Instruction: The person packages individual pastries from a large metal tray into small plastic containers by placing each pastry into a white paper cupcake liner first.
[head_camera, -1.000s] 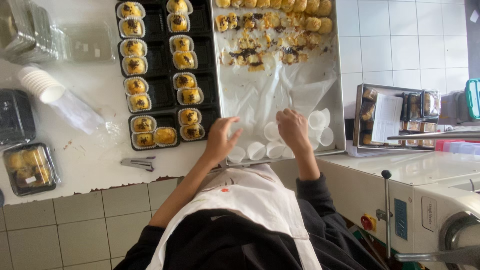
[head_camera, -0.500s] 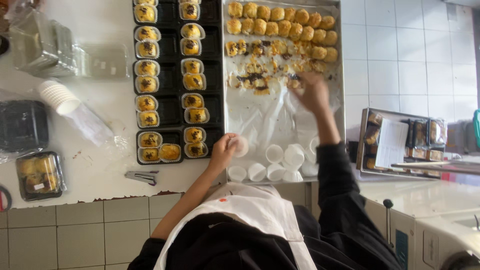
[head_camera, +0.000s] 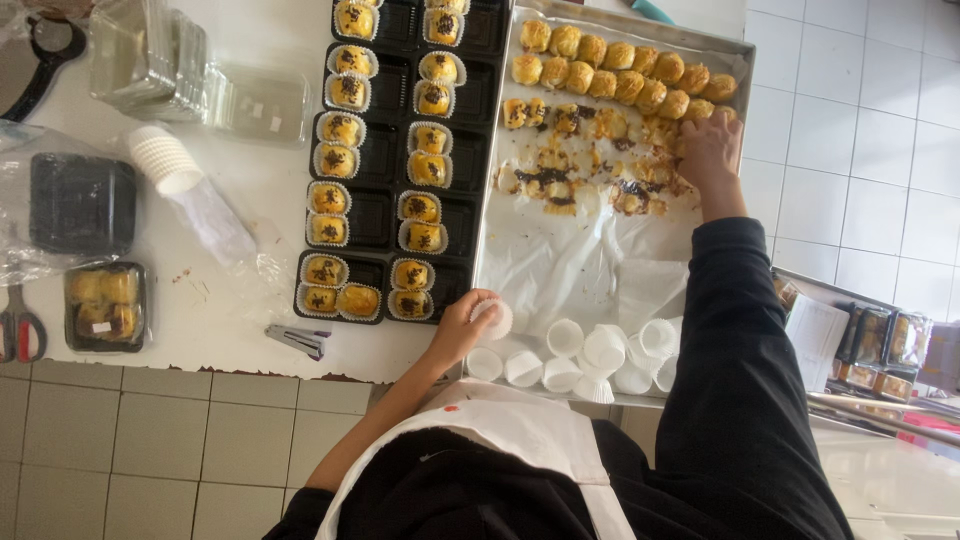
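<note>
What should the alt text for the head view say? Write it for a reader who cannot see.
A person's left hand holds a white paper cup at the near edge of a paper-lined baking tray while the right hand reaches a row of golden pastries at its far end. Black trays of cupped pastries lie left.

The person wears a black long-sleeved top. Over it lies a white apron with broad straps. One sleeve is pushed up, the other reaches the wrist.

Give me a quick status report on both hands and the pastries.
Left hand grips a paper cup at tray edge. Right hand reaches the pastry row. Loose cups nearby, nothing blocking.
</note>
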